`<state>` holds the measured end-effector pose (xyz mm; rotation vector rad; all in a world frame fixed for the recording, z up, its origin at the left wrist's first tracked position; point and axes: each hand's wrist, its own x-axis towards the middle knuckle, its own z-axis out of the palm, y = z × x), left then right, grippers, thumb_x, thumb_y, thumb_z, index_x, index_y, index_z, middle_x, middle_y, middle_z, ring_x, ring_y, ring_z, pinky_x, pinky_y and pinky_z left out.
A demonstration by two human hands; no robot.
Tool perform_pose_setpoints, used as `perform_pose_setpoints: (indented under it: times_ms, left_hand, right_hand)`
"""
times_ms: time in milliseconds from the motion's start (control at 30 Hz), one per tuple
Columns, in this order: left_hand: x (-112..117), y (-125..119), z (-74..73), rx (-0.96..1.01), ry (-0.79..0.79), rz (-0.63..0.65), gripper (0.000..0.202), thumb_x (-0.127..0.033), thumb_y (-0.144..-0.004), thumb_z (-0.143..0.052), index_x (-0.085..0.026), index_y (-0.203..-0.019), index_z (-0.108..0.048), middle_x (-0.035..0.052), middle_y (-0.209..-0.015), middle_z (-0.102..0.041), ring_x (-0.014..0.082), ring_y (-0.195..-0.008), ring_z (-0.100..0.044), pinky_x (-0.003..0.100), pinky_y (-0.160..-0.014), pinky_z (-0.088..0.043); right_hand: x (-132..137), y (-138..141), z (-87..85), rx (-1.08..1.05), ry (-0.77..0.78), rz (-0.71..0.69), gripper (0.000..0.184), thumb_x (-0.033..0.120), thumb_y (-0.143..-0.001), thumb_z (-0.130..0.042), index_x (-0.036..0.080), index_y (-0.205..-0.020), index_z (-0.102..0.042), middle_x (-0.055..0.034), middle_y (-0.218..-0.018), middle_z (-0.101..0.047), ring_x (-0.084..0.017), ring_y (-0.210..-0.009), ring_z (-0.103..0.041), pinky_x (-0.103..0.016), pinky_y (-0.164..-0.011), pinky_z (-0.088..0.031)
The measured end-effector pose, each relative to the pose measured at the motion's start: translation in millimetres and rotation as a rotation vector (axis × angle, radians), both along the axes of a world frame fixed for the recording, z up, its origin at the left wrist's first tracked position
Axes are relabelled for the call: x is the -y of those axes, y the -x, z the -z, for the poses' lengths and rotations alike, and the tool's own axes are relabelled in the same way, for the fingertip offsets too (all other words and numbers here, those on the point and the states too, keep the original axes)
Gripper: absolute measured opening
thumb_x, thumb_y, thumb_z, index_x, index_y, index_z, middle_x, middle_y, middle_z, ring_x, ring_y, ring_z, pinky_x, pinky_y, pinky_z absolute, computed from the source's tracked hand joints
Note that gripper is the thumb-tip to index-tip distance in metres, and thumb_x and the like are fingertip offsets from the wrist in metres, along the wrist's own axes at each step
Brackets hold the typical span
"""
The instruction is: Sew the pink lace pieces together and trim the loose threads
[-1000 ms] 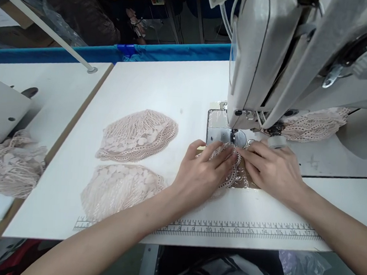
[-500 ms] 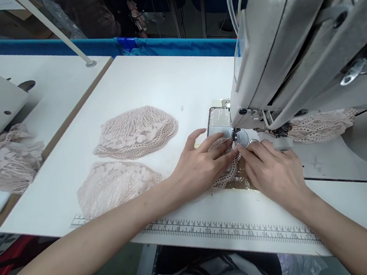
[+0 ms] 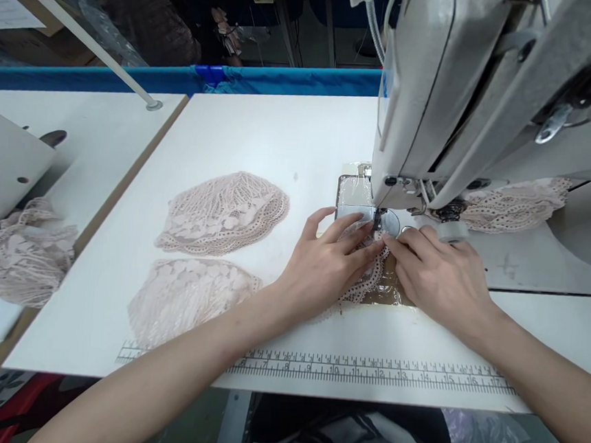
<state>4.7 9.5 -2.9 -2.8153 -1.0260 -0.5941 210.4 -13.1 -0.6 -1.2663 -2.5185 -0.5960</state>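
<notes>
A pale pink lace piece (image 3: 367,283) with a scalloped edge lies at the presser foot (image 3: 378,218) of a sewing machine (image 3: 415,94), mostly covered by my hands. My left hand (image 3: 325,269) rests on the lace left of the foot, fingers spread and pressing it down. To the right of the foot, my right hand (image 3: 440,279) is closed, thumb and index finger pinching the lace edge. The fingertips of both hands almost meet just in front of the needle area. Beneath the lace shows a brown, shiny taped patch (image 3: 387,288).
Two lace cup-shaped pieces, an upper one (image 3: 223,215) and a lower one (image 3: 190,298), lie on the white table left of me. More lace (image 3: 519,205) sits behind the machine head. A printed ruler (image 3: 355,370) runs along the front edge. Bundled lace (image 3: 28,260) lies at far left.
The view has shifted slightly. Both hands and the lace under them stay practically in place at the presser foot. The machine's handwheel shows a little more at the upper right.
</notes>
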Motion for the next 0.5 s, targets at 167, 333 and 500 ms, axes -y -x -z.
perform_pose_setpoints:
  times_ms: [167,333,500]
  left_hand:
    - [1.0,-0.3,-0.3,-0.007,0.008,-0.008,0.029,-0.025,-0.097,-0.048,-0.025,-0.123,-0.063,0.0046,-0.125,-0.066,0.0240,-0.128,-0.050,0.050,-0.109,-0.029]
    - [0.0,-0.6,-0.3,-0.017,0.033,-0.017,0.031,-0.026,-0.098,-0.047,-0.026,-0.125,-0.062,0.0051,-0.128,-0.064,0.0237,-0.129,-0.049,0.050,-0.109,-0.029]
    - [-2.0,-1.8,0.8,-0.015,0.025,-0.030,0.031,-0.027,-0.099,-0.045,-0.026,-0.125,-0.061,0.0054,-0.128,-0.064,0.0244,-0.127,-0.051,0.050,-0.107,-0.032]
  right_hand:
    - [0.5,0.3,-0.5,0.027,-0.022,0.006,0.029,0.007,-0.088,-0.047,0.011,-0.106,-0.069,-0.0049,-0.080,-0.071,-0.019,-0.075,-0.059,-0.034,-0.062,-0.029]
    - [0.6,0.8,-0.8,0.048,-0.052,0.016,0.027,0.009,-0.088,-0.049,0.012,-0.106,-0.069,-0.0037,-0.080,-0.070,-0.019,-0.076,-0.060,-0.034,-0.062,-0.028]
    - [-1.1,1.3,-1.2,0.052,-0.053,0.033,0.026,0.011,-0.089,-0.049,0.012,-0.105,-0.069,-0.0040,-0.079,-0.069,-0.019,-0.075,-0.059,-0.034,-0.063,-0.027]
